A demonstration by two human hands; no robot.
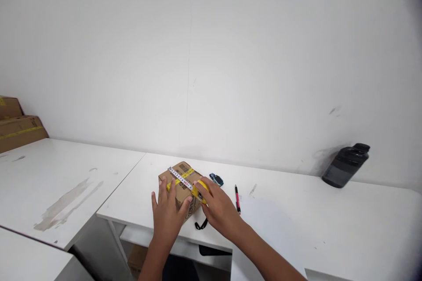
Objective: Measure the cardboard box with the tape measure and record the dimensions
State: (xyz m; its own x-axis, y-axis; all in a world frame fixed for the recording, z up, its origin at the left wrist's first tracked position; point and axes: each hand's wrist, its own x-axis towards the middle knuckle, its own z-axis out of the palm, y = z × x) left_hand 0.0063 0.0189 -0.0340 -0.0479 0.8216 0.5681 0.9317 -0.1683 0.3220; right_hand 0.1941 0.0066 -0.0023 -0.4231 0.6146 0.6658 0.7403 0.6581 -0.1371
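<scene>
A small cardboard box (181,175) with yellow tape sits near the front edge of a white table (296,224). My left hand (167,213) rests on the box's near side with fingers spread flat. My right hand (218,207) grips a yellow tape measure case (201,189) at the box's right side. The measure's white blade (180,178) is drawn out across the top of the box toward its far left corner. A black wrist strap (200,225) hangs from the case below the hands.
A red and black pen (237,199) and a small blue object (216,179) lie just right of the box. A dark bottle (345,165) leans against the wall at right. Stacked cardboard boxes (18,127) stand far left on a second white table (49,184).
</scene>
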